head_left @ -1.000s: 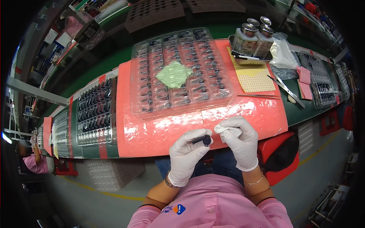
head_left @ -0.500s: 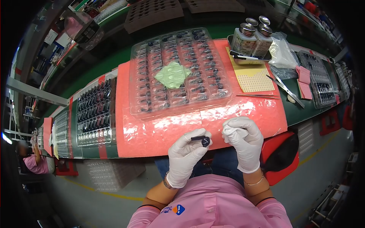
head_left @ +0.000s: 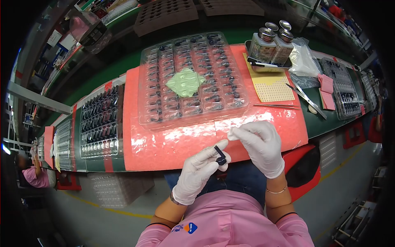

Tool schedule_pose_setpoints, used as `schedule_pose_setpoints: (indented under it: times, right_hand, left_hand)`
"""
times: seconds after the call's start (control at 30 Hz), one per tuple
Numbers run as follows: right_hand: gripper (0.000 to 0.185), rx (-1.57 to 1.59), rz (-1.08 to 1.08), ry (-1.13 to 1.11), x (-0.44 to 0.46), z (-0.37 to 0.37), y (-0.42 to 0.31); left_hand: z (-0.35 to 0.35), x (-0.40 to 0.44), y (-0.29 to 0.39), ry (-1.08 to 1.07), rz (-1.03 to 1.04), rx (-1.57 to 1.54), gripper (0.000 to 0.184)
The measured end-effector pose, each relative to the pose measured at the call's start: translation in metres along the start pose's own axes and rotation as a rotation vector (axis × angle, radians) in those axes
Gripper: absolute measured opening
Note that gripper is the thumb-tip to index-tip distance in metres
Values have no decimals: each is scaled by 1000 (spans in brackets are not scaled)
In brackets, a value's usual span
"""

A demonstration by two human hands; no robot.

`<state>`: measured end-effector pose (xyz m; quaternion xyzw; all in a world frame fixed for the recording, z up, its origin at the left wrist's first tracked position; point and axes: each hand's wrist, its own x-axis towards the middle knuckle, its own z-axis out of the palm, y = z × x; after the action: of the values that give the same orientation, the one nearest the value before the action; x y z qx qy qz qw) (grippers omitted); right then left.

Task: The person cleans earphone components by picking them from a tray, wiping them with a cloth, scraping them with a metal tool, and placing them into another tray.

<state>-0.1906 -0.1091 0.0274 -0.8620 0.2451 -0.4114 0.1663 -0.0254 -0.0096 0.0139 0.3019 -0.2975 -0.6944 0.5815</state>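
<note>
Between the gloved fingers of my left hand sits a small black part, a straight stem with a rounded end, its stem tilted upward. My right hand, also gloved in white, pinches a bit of white cloth a short way up and right of the part, not touching it. Beyond both hands lies a clear plastic tray holding rows of similar black parts in its pockets. A pale green piece rests on top of that tray.
A pink mat covers this stretch of bench. At the right stand two metal-capped bottles by a yellow sheet, scissors and a white plastic bag. Another filled tray lies left; a person sits far left.
My left hand has turned the black part so its stem points up instead of sideways. My right hand has shifted slightly up and left, bringing the cloth forward at the fingertips.
</note>
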Motion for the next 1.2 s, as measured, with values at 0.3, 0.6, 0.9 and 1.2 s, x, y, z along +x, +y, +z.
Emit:
schedule_pose_setpoints:
  times: [0.3, 0.6, 0.9, 1.2]
  right_hand:
    - [19, 447, 17, -171, 10, -7, -12]
    - [16, 315, 92, -162, 9, 8, -9]
    - [9, 813, 649, 305, -5, 15, -15]
    - [10, 959, 810, 314, -8, 12, -24]
  left_hand:
    - [7, 1, 1, 54, 0, 71, 41]
    - [12, 5, -1, 122, -181, 158, 32]
    - [10, 9, 3, 118, -99, -202, 35]
    - [5, 6, -5, 109, 9, -300, 38]
